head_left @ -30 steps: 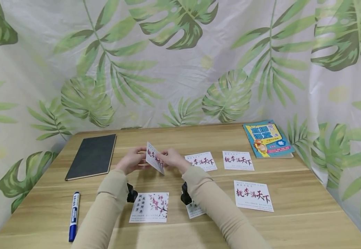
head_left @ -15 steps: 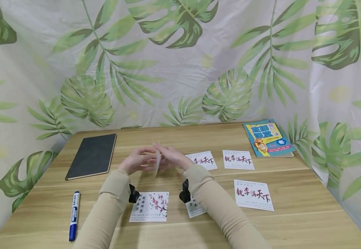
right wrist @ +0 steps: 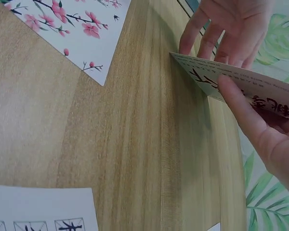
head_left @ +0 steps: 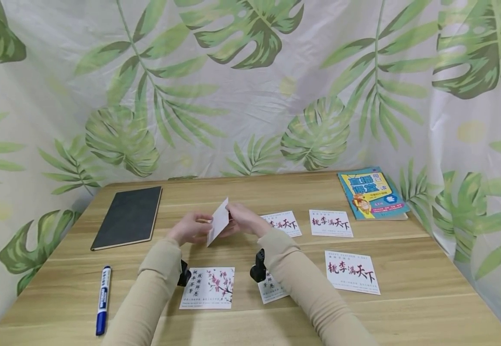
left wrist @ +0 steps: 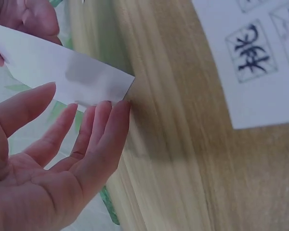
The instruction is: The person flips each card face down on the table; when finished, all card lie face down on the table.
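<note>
A white card (head_left: pixel 219 222) is held tilted above the table between both hands. Its plain side faces the head camera, while the right wrist view shows dark red brush characters on the card's other face (right wrist: pixel 253 81). My right hand (head_left: pixel 243 218) pinches the card at its far end, with one finger laid along the printed face. My left hand (left wrist: pixel 62 178) has its fingers spread and lightly bent, fingertips right at the card's lower edge, thumb apart from it. Closer to me lie a blossom card (head_left: pixel 209 288) and another card (head_left: pixel 272 289), partly covered by the right sleeve.
Several cards with red characters, such as one card (head_left: pixel 352 271), lie to the right. A colourful book (head_left: pixel 373 194) is at the back right and a black notebook (head_left: pixel 127 216) at the back left. A blue marker (head_left: pixel 102 302) lies at the front left.
The held card has turned from its printed face, through nearly edge-on, to its plain side towards the head camera. The left fingers have shifted along it; the things on the table have stayed put.
</note>
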`<state>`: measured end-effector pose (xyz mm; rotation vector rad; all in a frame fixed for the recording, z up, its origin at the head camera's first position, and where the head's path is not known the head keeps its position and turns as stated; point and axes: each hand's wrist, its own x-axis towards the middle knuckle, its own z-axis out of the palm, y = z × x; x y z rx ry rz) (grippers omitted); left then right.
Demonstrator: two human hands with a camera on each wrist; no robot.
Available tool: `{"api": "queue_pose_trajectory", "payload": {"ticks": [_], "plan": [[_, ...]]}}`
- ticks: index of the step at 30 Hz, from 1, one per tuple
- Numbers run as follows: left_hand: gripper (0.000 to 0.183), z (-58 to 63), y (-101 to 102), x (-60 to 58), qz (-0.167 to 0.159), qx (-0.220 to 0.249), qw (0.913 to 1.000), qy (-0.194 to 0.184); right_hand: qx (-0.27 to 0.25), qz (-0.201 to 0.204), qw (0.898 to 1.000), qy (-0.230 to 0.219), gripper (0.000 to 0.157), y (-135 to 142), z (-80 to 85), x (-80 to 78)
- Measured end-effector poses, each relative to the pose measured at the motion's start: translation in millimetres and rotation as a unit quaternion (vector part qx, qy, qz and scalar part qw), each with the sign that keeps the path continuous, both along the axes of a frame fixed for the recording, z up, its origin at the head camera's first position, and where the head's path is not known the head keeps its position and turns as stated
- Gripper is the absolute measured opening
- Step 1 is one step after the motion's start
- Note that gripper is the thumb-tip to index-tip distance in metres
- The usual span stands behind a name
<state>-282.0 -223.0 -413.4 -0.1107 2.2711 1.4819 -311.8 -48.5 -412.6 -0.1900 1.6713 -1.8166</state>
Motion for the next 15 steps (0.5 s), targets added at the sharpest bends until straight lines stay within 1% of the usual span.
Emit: {"api": "queue_pose_trajectory", "payload": {"ticks": [3, 5, 7, 9, 10, 11, 13, 15], "plan": [[0.046, -1.2, 0.5, 0.7, 0.005, -0.014, 0.9999, 0.003, 0.004, -0.005, 1.000, 0.005, 0.040, 2.7, -2.2, -1.5], [0.046, -0.6, 0.6, 1.5, 0.004, -0.026, 0.9996, 0.008, 0.019, -0.011, 1.000, 0.015, 0.036, 4.5, -3.7, -2.4], [0.046, -0.2, 0.3, 2.4, 0.003, -0.043, 0.9990, 0.011, 0.045, -0.028, 0.998, 0.035, 0.032, 6.3, -4.8, -2.3], [0.046, 0.5, -0.3, 3.4, -0.001, -0.061, 0.9980, 0.015, 0.083, -0.052, 0.993, 0.070, 0.026, 7.8, -6.3, -1.5], [0.046, 0.6, -0.8, 3.7, -0.002, -0.068, 0.9975, 0.016, 0.110, -0.065, 0.987, 0.099, 0.023, 8.6, -6.9, -0.5], [0.046, 0.7, -1.6, 3.9, -0.007, -0.079, 0.9967, 0.021, 0.139, -0.076, 0.979, 0.131, 0.021, 9.3, -7.8, 0.6], [0.044, 0.1, -2.4, 4.4, -0.010, -0.097, 0.9949, 0.027, 0.197, -0.091, 0.957, 0.191, 0.019, 10.5, -9.6, 3.3], [0.044, -0.3, -3.1, 5.3, -0.015, -0.114, 0.9926, 0.039, 0.247, -0.093, 0.933, 0.245, 0.019, 11.2, -10.9, 6.5]]}}
